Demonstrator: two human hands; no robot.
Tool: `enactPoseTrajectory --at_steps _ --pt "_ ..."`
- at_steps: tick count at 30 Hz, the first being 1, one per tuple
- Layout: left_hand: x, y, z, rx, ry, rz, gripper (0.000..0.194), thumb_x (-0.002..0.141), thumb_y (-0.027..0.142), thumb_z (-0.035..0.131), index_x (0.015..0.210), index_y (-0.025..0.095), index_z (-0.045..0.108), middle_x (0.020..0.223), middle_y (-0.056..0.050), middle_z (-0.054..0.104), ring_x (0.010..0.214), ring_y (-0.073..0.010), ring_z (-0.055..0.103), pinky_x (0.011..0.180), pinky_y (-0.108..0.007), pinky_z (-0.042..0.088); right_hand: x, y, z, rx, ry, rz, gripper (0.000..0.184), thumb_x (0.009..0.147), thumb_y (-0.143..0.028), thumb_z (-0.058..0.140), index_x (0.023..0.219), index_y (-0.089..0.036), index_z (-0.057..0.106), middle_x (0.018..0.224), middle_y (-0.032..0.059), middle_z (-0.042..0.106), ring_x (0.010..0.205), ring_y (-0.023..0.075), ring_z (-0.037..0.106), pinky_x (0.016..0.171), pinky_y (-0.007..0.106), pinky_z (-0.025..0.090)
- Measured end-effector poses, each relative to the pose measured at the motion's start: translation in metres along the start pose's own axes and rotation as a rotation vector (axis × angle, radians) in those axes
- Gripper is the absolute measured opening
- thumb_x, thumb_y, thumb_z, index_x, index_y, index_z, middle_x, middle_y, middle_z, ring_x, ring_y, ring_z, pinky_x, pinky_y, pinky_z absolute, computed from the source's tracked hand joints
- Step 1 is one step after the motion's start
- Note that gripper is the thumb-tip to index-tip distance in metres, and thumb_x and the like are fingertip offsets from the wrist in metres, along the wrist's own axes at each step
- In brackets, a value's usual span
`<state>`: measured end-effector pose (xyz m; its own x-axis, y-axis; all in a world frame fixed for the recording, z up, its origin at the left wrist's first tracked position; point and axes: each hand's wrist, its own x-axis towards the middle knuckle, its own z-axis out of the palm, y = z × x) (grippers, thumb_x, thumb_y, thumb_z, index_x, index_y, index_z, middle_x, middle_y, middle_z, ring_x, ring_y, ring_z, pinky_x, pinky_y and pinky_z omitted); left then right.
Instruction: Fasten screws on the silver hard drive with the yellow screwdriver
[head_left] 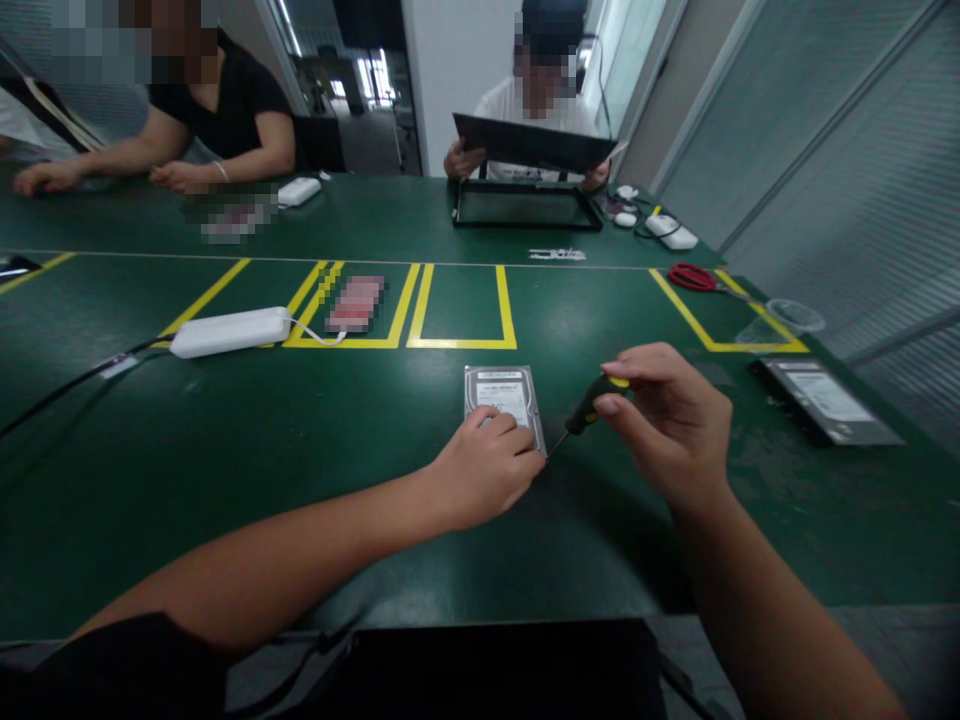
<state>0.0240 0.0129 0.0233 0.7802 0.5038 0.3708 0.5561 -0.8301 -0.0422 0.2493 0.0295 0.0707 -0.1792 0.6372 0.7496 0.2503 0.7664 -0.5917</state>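
A silver hard drive [501, 388] with a white label lies flat on the green table [360, 420] in front of me. My left hand [491, 465] is closed over its near part, fingers curled on the drive, hiding that end. In my right hand [667, 420] is a screwdriver [586, 402] with a black and yellow handle, pinched between thumb and fingers. It slants down to the left, its thin tip at the drive's near right corner, close to my left fingertips. Whether the tip sits in a screw is too small to tell.
A second hard drive [829, 400] lies at the right. Red-handled scissors [694, 278] and a clear plastic cup [795, 316] are behind it. A white power strip [231, 330] and a phone [356, 303] lie left. Across the table, a person [536, 130] holds a dark panel [532, 145]; another sits left.
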Motion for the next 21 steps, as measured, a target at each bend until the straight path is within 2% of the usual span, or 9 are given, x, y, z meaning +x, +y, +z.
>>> enactPoseTrajectory --at_steps 10,17,21 --pt "0.014 -0.004 -0.007 -0.189 -0.165 -0.154 0.014 0.096 0.031 0.062 0.099 0.023 0.073 0.097 -0.004 0.071 0.097 -0.0245 0.063 0.082 -0.040 0.039 0.003 -0.005 0.002 -0.039 0.002 -0.019 0.033 0.085 -0.012 0.075 0.115 -0.027 0.072 0.093 0.0024 0.061 0.086 0.0142 0.055 0.073 0.029 0.043" --pt "0.017 -0.004 -0.010 -0.190 -0.149 -0.193 0.013 0.093 0.034 0.065 0.096 0.023 0.072 0.093 -0.003 0.071 0.090 -0.0240 0.064 0.074 -0.038 0.040 0.000 -0.007 0.002 -0.014 -0.034 0.017 0.036 0.088 -0.011 0.070 0.120 -0.028 0.069 0.103 0.0037 0.065 0.094 0.0169 0.061 0.079 0.033 0.047" --pt "0.011 0.000 -0.005 -0.005 -0.061 -0.077 0.012 0.094 0.029 0.063 0.089 0.020 0.069 0.083 -0.003 0.069 0.082 -0.0232 0.064 0.069 -0.039 0.038 -0.002 -0.006 0.001 0.026 -0.040 0.026 0.032 0.090 -0.012 0.067 0.119 -0.028 0.070 0.105 0.0046 0.065 0.097 0.0182 0.063 0.081 0.034 0.049"
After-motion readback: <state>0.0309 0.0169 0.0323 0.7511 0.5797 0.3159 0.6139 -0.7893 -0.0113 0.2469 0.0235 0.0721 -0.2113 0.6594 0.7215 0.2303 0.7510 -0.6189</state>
